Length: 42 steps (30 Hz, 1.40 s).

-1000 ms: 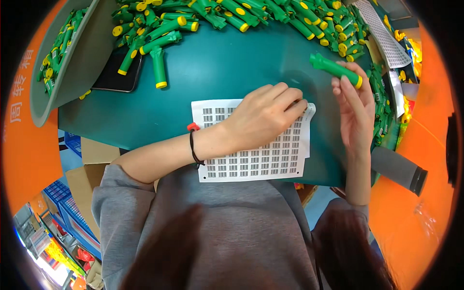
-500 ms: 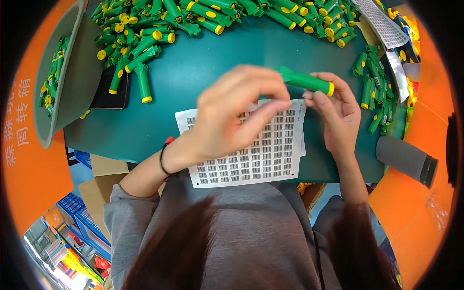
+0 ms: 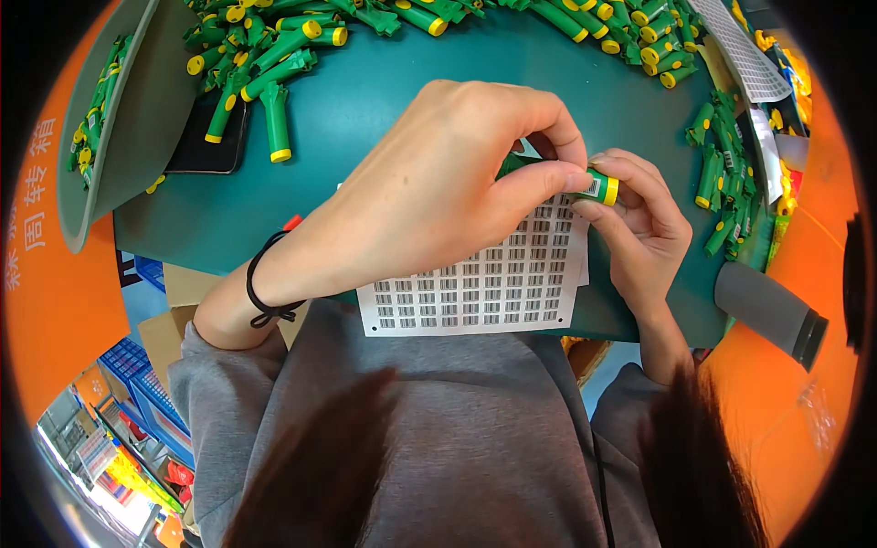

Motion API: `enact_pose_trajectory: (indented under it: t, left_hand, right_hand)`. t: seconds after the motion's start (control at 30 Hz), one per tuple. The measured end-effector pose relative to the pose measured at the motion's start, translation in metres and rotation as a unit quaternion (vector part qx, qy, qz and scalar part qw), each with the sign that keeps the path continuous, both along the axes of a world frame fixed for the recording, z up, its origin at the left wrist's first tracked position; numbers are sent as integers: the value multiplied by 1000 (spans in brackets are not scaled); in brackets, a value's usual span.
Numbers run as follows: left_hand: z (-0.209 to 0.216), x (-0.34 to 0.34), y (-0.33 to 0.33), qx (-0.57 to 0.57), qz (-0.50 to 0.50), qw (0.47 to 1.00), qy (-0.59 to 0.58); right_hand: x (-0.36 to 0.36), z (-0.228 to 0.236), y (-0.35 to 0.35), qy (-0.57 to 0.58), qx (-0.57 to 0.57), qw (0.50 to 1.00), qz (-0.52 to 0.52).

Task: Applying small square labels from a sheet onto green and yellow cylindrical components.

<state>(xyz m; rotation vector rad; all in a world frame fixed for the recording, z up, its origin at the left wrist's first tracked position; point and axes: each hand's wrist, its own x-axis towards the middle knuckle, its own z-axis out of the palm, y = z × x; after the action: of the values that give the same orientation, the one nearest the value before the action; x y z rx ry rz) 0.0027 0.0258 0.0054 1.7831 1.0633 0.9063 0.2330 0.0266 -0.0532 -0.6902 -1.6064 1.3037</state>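
A green tube with a yellow end (image 3: pixel 611 190) is between my two hands, lying roughly sideways over the sheet. My right hand (image 3: pixel 644 224) grips it close to the yellow end, thumb below and fingers above. My left hand (image 3: pixel 493 169) reaches across, its thumb and fingertips closed on the tube, and hides most of its green body. A small white barcode label (image 3: pixel 592 187) shows on the tube beside my left thumb. Beneath the hands lies a white sheet of barcode labels (image 3: pixel 466 306), partly covered by my left hand and forearm.
Many similar green tubes (image 3: pixel 301 64) are heaped along the far side of the green table (image 3: pixel 365 110). More labelled tubes (image 3: pixel 726 178) lie at the right, near a grey tumbler (image 3: pixel 763 306). At left stand a grey bin (image 3: pixel 137 137) holding tubes and a dark flat object (image 3: pixel 206 137).
My left hand has moved right and closed on the tube. A barcode label now shows on the tube, which sits slightly lower and is more hidden.
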Motion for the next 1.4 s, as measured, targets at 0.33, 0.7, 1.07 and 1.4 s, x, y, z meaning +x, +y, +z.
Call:
enact_pose_trajectory:
  t: [0.33,0.7,1.07,1.4]
  left_hand:
    - [-2,4,2,40,8,998,43]
    - [-13,3,0,-251,-37,966,-48]
    - [60,-219,-39,477,498,574,442]
    - [-54,-75,-117,-41,331,942,-32]
  right_hand:
    - [0,0,0,2,4,1000,-6]
    - [1,6,3,-53,15,998,18]
    - [-6,15,-27,-329,-34,936,-123]
    - [-2,-17,-33,-148,-139,975,-94]
